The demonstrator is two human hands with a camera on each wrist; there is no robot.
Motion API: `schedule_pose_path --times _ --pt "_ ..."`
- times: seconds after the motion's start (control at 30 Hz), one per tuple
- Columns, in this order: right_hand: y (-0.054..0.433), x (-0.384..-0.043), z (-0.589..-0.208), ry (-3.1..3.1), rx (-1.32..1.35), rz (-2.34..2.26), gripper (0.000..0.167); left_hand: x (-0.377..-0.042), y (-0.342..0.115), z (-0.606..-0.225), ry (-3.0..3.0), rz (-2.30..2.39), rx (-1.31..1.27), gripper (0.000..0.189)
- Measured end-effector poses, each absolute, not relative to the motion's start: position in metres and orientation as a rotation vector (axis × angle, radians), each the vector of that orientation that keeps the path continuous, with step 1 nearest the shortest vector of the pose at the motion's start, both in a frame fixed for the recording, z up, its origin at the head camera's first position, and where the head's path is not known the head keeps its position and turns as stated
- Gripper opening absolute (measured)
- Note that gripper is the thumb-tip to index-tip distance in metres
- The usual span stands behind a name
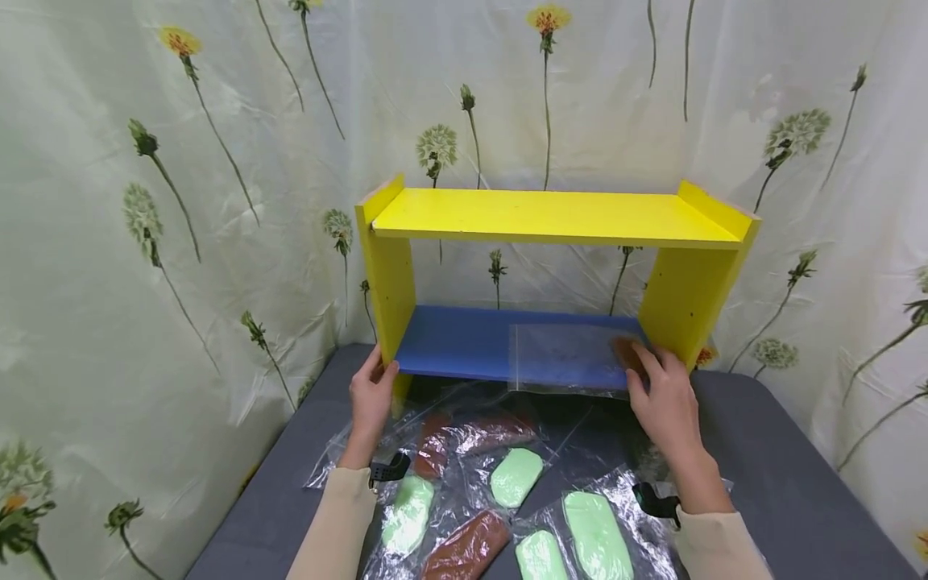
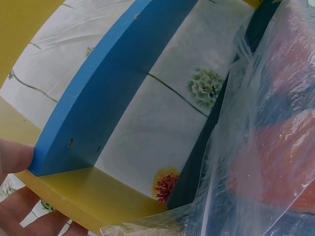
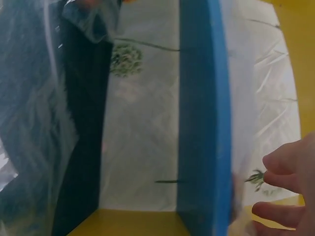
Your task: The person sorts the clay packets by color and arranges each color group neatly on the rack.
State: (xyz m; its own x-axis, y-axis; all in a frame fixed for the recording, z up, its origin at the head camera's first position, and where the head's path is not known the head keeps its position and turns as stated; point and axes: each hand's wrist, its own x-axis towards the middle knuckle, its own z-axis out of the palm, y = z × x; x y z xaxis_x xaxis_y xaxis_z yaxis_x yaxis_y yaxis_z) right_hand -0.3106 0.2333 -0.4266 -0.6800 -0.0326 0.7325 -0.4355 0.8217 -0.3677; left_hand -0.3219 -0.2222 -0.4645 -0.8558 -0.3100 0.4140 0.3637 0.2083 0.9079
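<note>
A flower-printed curtain [image 1: 493,97] is hanging behind a dark table [image 1: 754,435], where a yellow shelf unit [image 1: 551,213] is standing beyond bags of green and brown slabs [image 1: 517,478]. On its blue board [image 1: 457,338], a clear bag [image 1: 558,354] is lying lengthwise from left to right, its brown piece [image 1: 625,354] sitting at the right end, just left of the nearer right hand [image 1: 669,403], whose fingers are spreading loosely, contact unclear. Well apart, the left hand [image 1: 372,395] is gripping the unit's left side, its thumb resting at the board's front corner.
</note>
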Motion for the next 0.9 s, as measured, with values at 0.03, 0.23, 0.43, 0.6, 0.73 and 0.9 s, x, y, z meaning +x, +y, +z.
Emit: schedule_pose_path --times 0.03,0.23,0.43,0.6,0.73,0.9 --pt "0.232 -0.310 -0.425 -2.224 0.354 0.696 0.046 -0.322 -0.223 -0.464 -1.967 -1.691 -0.051 0.052" --pt "0.235 -0.304 -0.407 -2.197 0.446 0.774 0.048 -0.323 -0.223 -0.463 -1.968 -1.691 -0.019 0.052" --pt "0.259 -0.291 -0.389 -2.233 0.478 0.831 0.052 -0.323 -0.220 -0.463 -1.977 -1.712 -0.027 0.052" --pt "0.277 -0.280 -0.372 -2.312 0.485 0.819 0.054 -0.325 -0.219 -0.463 -1.953 -1.729 -0.024 0.051" --pt "0.282 -0.272 -0.365 -2.374 0.493 0.823 0.053 -0.325 -0.220 -0.464 -1.946 -1.715 -0.007 0.051" --pt "0.285 -0.258 -0.368 -2.451 0.523 0.816 0.046 -0.326 -0.220 -0.465 -1.964 -1.706 -0.026 0.053"
